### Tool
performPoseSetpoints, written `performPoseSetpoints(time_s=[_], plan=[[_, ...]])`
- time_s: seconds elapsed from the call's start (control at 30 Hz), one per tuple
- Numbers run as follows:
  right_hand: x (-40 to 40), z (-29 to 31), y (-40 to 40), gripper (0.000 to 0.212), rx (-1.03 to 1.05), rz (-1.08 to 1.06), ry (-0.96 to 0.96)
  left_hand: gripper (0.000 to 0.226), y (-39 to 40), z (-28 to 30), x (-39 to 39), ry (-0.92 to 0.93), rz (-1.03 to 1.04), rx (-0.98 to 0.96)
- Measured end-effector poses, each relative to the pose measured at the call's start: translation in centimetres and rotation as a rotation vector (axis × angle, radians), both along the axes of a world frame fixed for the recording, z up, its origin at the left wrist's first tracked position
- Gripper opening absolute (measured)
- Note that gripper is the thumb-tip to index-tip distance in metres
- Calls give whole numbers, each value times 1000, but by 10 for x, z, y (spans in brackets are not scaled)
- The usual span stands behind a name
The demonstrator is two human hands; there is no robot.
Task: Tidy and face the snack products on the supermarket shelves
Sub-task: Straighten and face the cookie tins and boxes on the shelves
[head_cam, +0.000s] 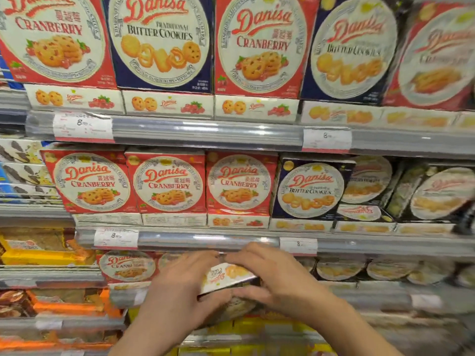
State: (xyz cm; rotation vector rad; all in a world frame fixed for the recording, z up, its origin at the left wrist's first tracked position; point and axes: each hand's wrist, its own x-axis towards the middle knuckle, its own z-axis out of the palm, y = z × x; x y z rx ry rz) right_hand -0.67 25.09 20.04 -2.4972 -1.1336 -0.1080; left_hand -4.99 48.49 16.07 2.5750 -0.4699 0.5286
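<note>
Both my hands hold one Danisa cookie box [227, 277] in front of the third shelf down; its white side panel faces me and it is tilted. My left hand [180, 291] grips its left end with the thumb under the box. My right hand [272, 276] grips its right end, fingers over the top and thumb below. To the left of it a red Danisa Cranberry box [127, 265] stands face out. The shelf above carries three red Cranberry boxes [168, 185] and a navy Butter Cookies box [309, 190].
Grey shelf rails [205, 132] with price tags [115, 237] run across each level. Big Danisa boxes [159, 39] fill the top shelf. At the right of the middle shelf, boxes [437, 194] lean askew. Round tins [339, 269] sit right of my hands. Orange and yellow packs [59, 255] lie at left.
</note>
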Motion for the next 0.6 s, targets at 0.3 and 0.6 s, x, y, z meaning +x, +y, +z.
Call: performPoseSetpoints(time_s=[0.3,0.6], plan=[[-19,-1,-102,57,86,-143,-274,46,-77,20,-1,-8,-32,-124],[-18,4,-158,62,74,-153,-441,42,-160,29,6,-182,-94,-88]])
